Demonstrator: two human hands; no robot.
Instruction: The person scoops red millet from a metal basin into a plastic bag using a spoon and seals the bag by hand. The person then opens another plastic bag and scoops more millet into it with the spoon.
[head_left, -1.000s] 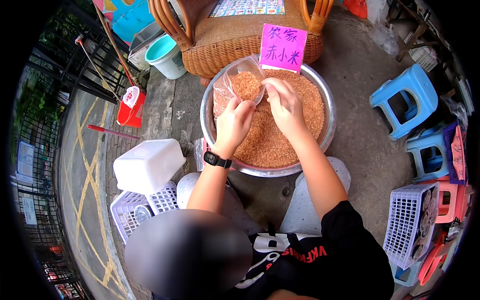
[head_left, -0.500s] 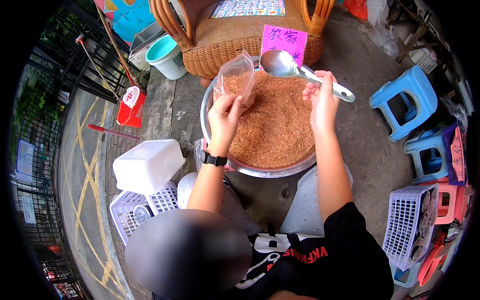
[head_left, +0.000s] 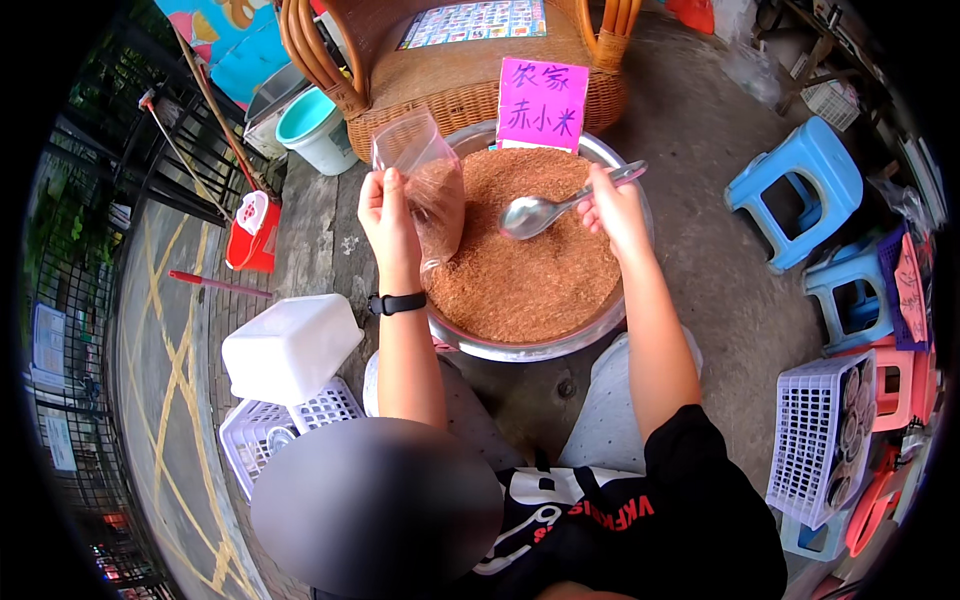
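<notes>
My left hand (head_left: 392, 220) pinches the edge of a clear plastic bag (head_left: 437, 200), partly filled with reddish-brown grain, over the left rim of a wide metal basin (head_left: 520, 350). Loose grain (head_left: 540, 285) of the same colour heaps up in the basin. In my right hand (head_left: 612, 212) is the handle of a large metal spoon (head_left: 530, 216). Its bowl hangs over the middle of the heap and looks bare of grain. At the basin's far side stands a pink handwritten card (head_left: 543, 100).
Behind the basin is a wicker chair (head_left: 480, 95). Blue plastic stools (head_left: 810, 190) and a lilac basket (head_left: 805, 440) stand to the right. On the left are a white bucket with a teal inside (head_left: 325, 140), a red mop bucket (head_left: 253, 235) and a white plastic tub (head_left: 290, 345).
The bag has shifted left and hangs lower, now over the basin's left rim. My right hand has drawn the spoon nearer, from in front of the card to over the grain.
</notes>
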